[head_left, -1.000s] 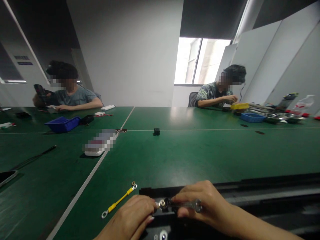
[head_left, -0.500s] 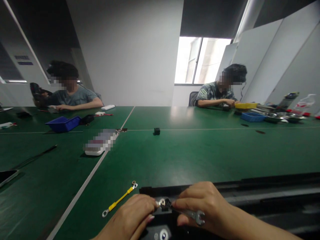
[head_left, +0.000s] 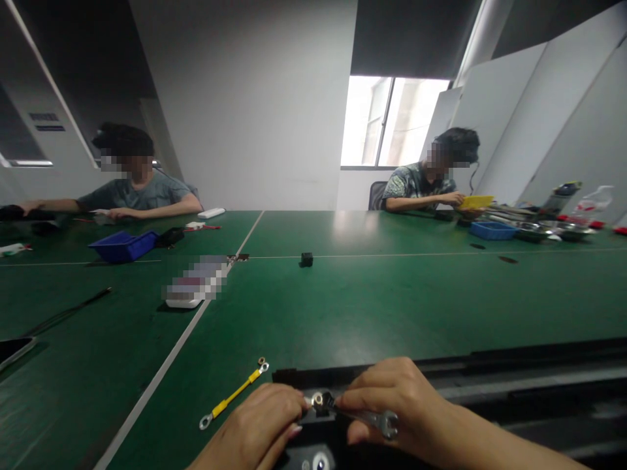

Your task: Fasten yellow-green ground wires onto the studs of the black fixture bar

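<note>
My right hand [head_left: 399, 398] is closed round a wrench [head_left: 375, 419]. Its open jaw sticks out below my fingers, and its other end reaches the brass-coloured nut [head_left: 318, 399] on the black metal frame [head_left: 318, 434]. Left of that nut, my left hand [head_left: 262, 414] has its fingers pressed together at the bright metal there; what they pinch is hidden. A round silver fitting [head_left: 321, 462] shows on the frame lower down. Beside my left hand a short yellow cable with ring terminals [head_left: 235, 395] lies on the table, with a small brass nut [head_left: 261, 361] at its far end.
The black frame runs off to the right along the green table [head_left: 392, 300]. Farther off are a white device [head_left: 196, 287], a small black cube [head_left: 306, 260], a blue bin [head_left: 122, 247] and a blue tray [head_left: 492, 230]. Two people sit across the table.
My hands and the wrench keep nearly the same pose. Across the table, the person at left has lowered a dark object to the table; the person at right has tilted up a yellow tray.
</note>
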`<state>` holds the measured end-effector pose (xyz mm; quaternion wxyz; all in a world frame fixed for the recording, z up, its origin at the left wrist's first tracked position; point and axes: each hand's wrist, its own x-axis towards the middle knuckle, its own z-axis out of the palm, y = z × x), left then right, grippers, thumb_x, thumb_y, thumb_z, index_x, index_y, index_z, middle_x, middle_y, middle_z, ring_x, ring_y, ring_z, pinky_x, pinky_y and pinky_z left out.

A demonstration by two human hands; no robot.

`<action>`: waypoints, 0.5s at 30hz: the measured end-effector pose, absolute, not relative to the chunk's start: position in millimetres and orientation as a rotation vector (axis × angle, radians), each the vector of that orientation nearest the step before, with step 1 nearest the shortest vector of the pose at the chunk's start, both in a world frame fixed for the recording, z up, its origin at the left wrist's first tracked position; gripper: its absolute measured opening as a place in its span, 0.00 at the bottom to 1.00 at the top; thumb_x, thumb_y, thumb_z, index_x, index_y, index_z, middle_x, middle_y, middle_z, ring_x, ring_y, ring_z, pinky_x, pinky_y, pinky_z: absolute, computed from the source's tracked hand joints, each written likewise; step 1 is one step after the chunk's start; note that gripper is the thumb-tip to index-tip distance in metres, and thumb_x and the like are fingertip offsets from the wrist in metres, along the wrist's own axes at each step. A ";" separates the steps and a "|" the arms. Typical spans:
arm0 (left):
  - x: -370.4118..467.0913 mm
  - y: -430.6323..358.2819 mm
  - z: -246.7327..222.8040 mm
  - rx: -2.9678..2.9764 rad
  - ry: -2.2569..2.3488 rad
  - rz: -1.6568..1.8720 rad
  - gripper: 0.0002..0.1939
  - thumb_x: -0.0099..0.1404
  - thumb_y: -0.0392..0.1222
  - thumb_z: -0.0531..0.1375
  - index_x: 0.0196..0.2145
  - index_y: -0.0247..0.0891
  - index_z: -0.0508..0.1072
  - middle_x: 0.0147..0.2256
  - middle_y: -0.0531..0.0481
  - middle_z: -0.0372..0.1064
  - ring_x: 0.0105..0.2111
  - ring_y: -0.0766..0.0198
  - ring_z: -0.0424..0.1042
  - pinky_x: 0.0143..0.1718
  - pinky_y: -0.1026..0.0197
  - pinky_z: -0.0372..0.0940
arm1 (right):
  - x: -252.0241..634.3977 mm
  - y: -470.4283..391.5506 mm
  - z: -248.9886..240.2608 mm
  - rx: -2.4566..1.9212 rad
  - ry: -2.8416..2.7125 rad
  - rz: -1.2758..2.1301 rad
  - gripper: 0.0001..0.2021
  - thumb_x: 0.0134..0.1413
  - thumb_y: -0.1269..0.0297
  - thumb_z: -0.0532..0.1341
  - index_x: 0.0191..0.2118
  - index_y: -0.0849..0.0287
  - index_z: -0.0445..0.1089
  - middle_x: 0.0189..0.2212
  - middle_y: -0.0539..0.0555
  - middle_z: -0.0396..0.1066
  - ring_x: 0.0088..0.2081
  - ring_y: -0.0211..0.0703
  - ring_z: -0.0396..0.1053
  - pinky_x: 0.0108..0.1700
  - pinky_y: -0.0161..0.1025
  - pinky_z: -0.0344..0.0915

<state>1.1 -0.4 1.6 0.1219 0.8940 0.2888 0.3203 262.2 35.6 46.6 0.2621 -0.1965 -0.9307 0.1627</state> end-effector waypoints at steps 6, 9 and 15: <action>2.3 -0.6 3.2 2.583 0.832 0.921 0.12 0.73 0.37 0.46 0.49 0.39 0.65 0.42 0.45 0.71 0.43 0.60 0.71 0.46 0.62 0.68 | 262.6 34.7 53.6 -0.583 -2.528 0.546 0.13 0.60 0.56 0.59 0.42 0.61 0.74 0.31 0.55 0.76 0.32 0.40 0.73 0.34 0.34 0.64; 2.6 -0.1 4.1 2.584 0.828 0.925 0.12 0.73 0.38 0.46 0.49 0.39 0.65 0.41 0.46 0.72 0.42 0.60 0.72 0.45 0.62 0.69 | 263.1 33.0 56.7 -0.633 -2.529 0.575 0.13 0.63 0.58 0.56 0.41 0.60 0.73 0.32 0.54 0.76 0.33 0.39 0.73 0.36 0.34 0.63; 3.2 -0.9 6.8 2.581 0.824 0.926 0.12 0.72 0.37 0.46 0.49 0.38 0.66 0.42 0.45 0.72 0.42 0.60 0.72 0.46 0.62 0.68 | 267.2 28.0 60.5 -0.747 -2.545 0.568 0.13 0.64 0.59 0.51 0.43 0.59 0.70 0.34 0.53 0.75 0.35 0.41 0.72 0.39 0.37 0.62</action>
